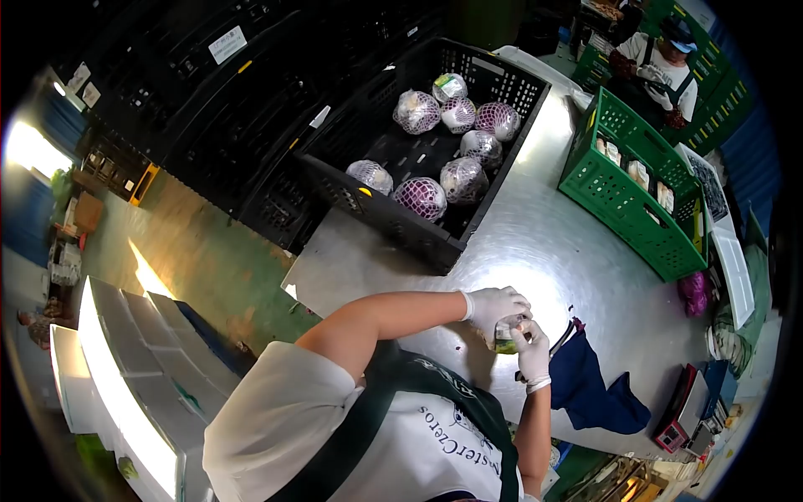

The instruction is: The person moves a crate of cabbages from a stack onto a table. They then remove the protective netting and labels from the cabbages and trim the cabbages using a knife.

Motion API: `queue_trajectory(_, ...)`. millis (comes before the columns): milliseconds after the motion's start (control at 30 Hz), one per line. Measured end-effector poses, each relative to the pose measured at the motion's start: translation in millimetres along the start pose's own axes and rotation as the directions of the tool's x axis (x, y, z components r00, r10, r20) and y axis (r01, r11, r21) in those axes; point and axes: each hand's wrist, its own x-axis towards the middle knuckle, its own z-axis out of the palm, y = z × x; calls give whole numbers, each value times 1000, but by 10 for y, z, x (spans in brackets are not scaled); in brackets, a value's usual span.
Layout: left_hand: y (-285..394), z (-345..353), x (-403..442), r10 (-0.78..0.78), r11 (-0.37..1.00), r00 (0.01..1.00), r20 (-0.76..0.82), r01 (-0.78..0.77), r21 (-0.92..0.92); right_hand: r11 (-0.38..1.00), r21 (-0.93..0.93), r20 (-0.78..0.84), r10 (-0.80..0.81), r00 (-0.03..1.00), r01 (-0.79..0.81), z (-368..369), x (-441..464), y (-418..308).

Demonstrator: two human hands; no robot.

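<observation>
My left hand, in a white glove, is closed around the upper left side of a small clear-wrapped item with a green and white label. My right hand, also gloved, pinches it from the right. Its contents are mostly hidden by my fingers. Both hands are above the metal table, close to its near side. Ahead stands a black crate holding several round purple vegetables in white foam nets. One of them, at the back, carries a green label.
A dark blue cloth lies right of my hands. A green crate with wrapped packs stands at the far right, a purple bundle beside it. Stacked black crates rise at left. Another person works at the back right.
</observation>
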Motion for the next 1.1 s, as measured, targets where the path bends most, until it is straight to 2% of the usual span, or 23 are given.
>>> queue_trajectory(33, 4, 8, 26, -14, 1000, 1000, 9, 14, 9, 999, 51, -38, -3, 999, 5, 12, 18, 16)
queue_trajectory(100, -22, 27, 60, -30, 1000, 999, -16, 30, -2, 987, -129, -108, -110, 988, 96, -9, 71, 141)
queue_trajectory(167, -10, 47, 65, -54, 998, 998, -32, 54, -13, 1000, -26, -184, -21, 983, 17, 41, 144, 136)
queue_trajectory(200, 19, 8, 68, -83, 996, 997, -3, 83, -25, 997, -53, -184, -60, 981, 51, 17, 192, 235)
queue_trajectory(233, -123, 142, 103, -33, 998, 998, -58, 30, -49, 1000, 16, -191, 5, 982, -2, 26, 199, 114)
queue_trajectory(267, -183, 207, 137, 9, 999, 998, -68, -12, -42, 999, -45, -191, -10, 981, 2, -19, 218, 190)
queue_trajectory(300, -184, 225, 129, -9, 999, 996, -92, 5, -49, 1000, -26, -172, -22, 985, 18, -40, 232, 184)
queue_trajectory(333, -55, 105, 101, -79, 997, 996, -39, 78, -21, 999, -17, -148, -53, 988, 51, -55, 257, 294)
queue_trajectory(367, -27, 69, 97, -99, 994, 995, -15, 99, -50, 995, -78, -156, -71, 985, 60, -53, 267, 278)
queue_trajectory(433, -61, 103, 113, -76, 997, 997, -25, 76, -19, 984, -153, -90, 73, 993, -86, -74, 289, 180)
queue_trajectory(467, -35, 83, 120, -84, 996, 996, -6, 84, -14, 966, -244, -67, 70, 995, -85, -90, 291, 122)
queue_trajectory(500, -10, 53, 128, -94, 996, 995, 11, 94, -8, 940, -332, -41, 69, 997, -78, -101, 297, 72)
queue_trajectory(633, -32, 79, 154, -114, 993, 993, 24, 113, 16, 895, -446, -3, -9, 1000, 7, -114, 349, -7)
queue_trajectory(667, -47, 92, 156, -124, 992, 992, 21, 124, 21, 873, -484, 3, -72, 997, 65, -115, 353, -57)
queue_trajectory(733, -63, 104, 161, -145, 989, 989, 15, 145, 31, 813, -555, 23, -195, 981, 174, -125, 349, -188)
queue_trajectory(833, -84, 94, 172, -141, 989, 987, 74, 137, 52, 597, -706, 167, -381, 909, 380, -163, 409, -282)
queue_trajectory(967, -117, 121, 222, -145, 989, 987, 71, 145, 4, 386, -816, 326, -309, 894, 431, -178, 498, -283)
queue_trajectory(1000, -125, 157, 240, -144, 989, 987, 69, 143, 24, 266, -866, 350, -285, 892, 424, -182, 546, -223)
queue_trajectory(1067, -109, 154, 248, -160, 987, 986, 48, 158, 42, 214, -865, 403, -245, 882, 454, -192, 583, -288)
queue_trajectory(1100, -105, 127, 244, -150, 989, 988, 49, 150, -9, 172, -877, 414, -202, 887, 449, -191, 595, -294)
